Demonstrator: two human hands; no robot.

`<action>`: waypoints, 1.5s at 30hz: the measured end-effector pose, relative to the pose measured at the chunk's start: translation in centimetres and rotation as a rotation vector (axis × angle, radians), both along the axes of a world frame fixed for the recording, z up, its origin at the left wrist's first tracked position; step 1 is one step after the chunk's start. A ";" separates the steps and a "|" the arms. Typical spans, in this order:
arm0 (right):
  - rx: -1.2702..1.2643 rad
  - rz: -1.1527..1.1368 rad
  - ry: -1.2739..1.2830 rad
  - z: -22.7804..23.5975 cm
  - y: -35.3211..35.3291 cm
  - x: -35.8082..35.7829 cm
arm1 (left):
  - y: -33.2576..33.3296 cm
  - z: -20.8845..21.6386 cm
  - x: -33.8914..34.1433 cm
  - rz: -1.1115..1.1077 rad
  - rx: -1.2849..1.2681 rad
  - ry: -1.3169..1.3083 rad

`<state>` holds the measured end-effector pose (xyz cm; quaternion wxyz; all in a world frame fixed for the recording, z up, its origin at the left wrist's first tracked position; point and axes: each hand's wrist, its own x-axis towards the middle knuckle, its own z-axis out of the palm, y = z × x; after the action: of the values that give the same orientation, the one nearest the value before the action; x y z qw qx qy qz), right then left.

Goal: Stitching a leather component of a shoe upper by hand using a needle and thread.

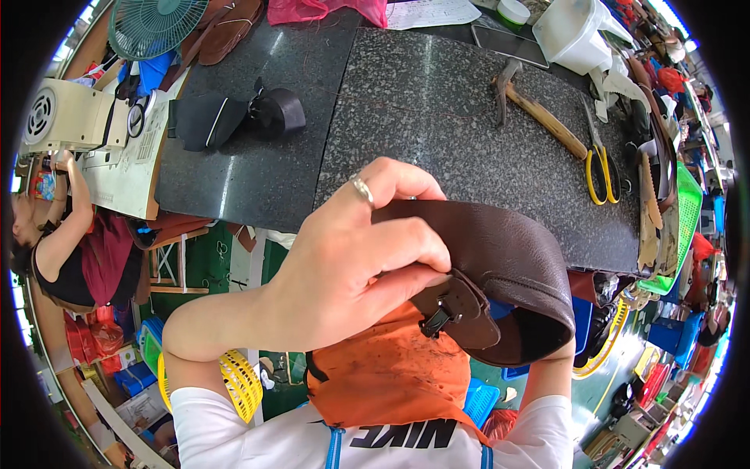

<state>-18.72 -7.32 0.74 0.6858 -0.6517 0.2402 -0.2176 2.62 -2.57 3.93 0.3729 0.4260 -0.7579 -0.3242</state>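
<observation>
A dark brown leather shoe upper (516, 246) is held up in front of my chest, over the table's near edge. It curves into an open loop, its dark inside showing at the lower right. My left hand (363, 254), with a ring on one finger, pinches its left edge, thumb and fingers together. Just below those fingers hangs a strap end (469, 313) with a small dark metal buckle (435, 319). My right forearm (551, 377) rises behind the upper, which hides the right hand and its fingers. Black upper pieces (207, 121) lie on the table at the left.
On the dark stone table (414, 102) lie a hammer (539, 113), yellow-handled scissors (600, 168) and a flat dark tablet (508, 45). A white plastic container (574, 35) stands at the far right. A green fan (156, 23) and a co-worker (70, 250) are at the left.
</observation>
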 end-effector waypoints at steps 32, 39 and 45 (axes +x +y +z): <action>-0.742 0.092 -0.048 0.6 -2.3 -0.6 | 1.2 -0.8 -0.5 0.077 -0.389 -0.155; -0.462 -0.109 0.198 2.4 0.3 0.6 | 1.8 -0.5 -0.9 0.117 -0.307 -0.086; -0.361 0.021 0.187 2.3 -0.4 -0.8 | 1.6 -0.6 -0.7 0.098 -0.357 -0.107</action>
<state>-19.56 -7.70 3.02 0.5347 -0.7840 0.2532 -0.1882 1.93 -0.95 3.31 0.4170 0.4060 -0.8006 -0.1428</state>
